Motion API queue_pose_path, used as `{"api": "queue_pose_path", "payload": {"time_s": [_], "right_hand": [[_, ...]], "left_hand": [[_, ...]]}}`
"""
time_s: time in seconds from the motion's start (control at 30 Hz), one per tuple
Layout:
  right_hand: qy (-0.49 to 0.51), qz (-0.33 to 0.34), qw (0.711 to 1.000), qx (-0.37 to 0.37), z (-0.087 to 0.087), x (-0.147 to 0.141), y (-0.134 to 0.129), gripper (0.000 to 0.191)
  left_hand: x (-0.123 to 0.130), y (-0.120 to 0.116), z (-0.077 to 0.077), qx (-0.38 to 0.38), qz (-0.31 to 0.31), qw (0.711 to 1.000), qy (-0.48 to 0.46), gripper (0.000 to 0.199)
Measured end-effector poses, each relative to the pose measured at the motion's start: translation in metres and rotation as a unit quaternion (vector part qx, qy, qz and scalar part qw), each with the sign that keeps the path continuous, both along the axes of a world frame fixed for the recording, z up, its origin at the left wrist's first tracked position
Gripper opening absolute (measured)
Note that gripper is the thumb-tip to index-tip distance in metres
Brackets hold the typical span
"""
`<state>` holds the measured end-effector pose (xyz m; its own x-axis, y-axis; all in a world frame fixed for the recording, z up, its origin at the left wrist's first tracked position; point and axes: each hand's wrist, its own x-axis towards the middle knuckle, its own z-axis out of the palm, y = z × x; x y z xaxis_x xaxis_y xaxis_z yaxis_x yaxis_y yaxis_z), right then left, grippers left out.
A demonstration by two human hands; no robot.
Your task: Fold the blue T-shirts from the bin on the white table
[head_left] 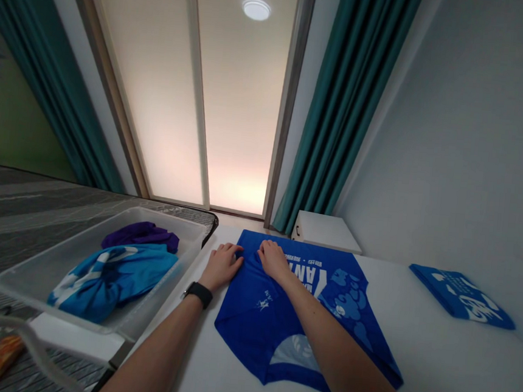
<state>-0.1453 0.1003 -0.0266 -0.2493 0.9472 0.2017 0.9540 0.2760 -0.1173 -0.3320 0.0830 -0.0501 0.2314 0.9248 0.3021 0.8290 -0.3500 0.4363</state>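
Observation:
A blue sleeveless sports shirt (246, 316) with white print lies spread on the white table (452, 371), its neckline toward me and its lettering upside down. At the shirt's far left edge, my left hand (222, 266), with a black watch on the wrist, has its fingers closed on a bit of the fabric. My right hand (273, 259) reaches across the shirt to its far part, fingers bent and pinched on the cloth a little right of my left hand. My right forearm covers part of the print and neckline.
A folded blue shirt (461, 296) lies at the table's right. On the left, a translucent plastic bin (29, 288) holds a light-blue garment (117, 275) and a purple one (141, 234). A white cabinet (327, 229) stands beyond the table, with a pale cable (33, 338) at lower left.

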Motion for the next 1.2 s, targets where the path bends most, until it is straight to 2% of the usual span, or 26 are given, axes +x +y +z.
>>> {"api": "queue_pose_path", "payload": {"time_s": [0.2, 0.47, 0.6, 0.73, 0.83, 0.93, 1.07, 1.2], "right_hand": [[0.004, -0.002, 1.0, -0.002, 0.002, 0.001, 0.003, 0.017], [-0.027, -0.007, 1.0, 0.003, 0.002, 0.0, 0.003, 0.024], [-0.043, -0.008, 0.999, 0.022, 0.008, -0.004, -0.008, 0.029], [-0.046, 0.05, 0.997, 0.033, 0.008, -0.012, -0.032, 0.038], [-0.037, 0.085, 0.996, 0.008, 0.001, -0.015, -0.047, 0.053], [-0.03, 0.076, 0.995, -0.054, -0.008, -0.013, -0.054, 0.064], [-0.021, 0.068, 0.995, -0.076, -0.013, -0.009, -0.056, 0.07], [-0.018, 0.067, 0.994, -0.079, -0.012, -0.01, -0.057, 0.071]], "left_hand": [[0.001, -0.003, -0.001, 0.016, -0.011, 0.999, 0.029, 0.034], [0.0, -0.001, -0.005, 0.026, -0.003, 0.999, 0.022, 0.028], [0.0, -0.002, -0.003, 0.021, 0.0, 0.999, 0.046, 0.028], [0.002, -0.004, -0.001, 0.021, -0.005, 0.998, 0.055, 0.031], [0.002, -0.006, 0.001, 0.018, -0.004, 0.998, 0.053, 0.031], [0.0, -0.007, 0.0, 0.014, -0.018, 0.998, 0.06, 0.034], [-0.011, -0.007, -0.004, 0.013, -0.066, 0.993, 0.093, 0.041], [-0.024, -0.007, -0.009, 0.008, -0.084, 0.991, 0.104, 0.043]]}}
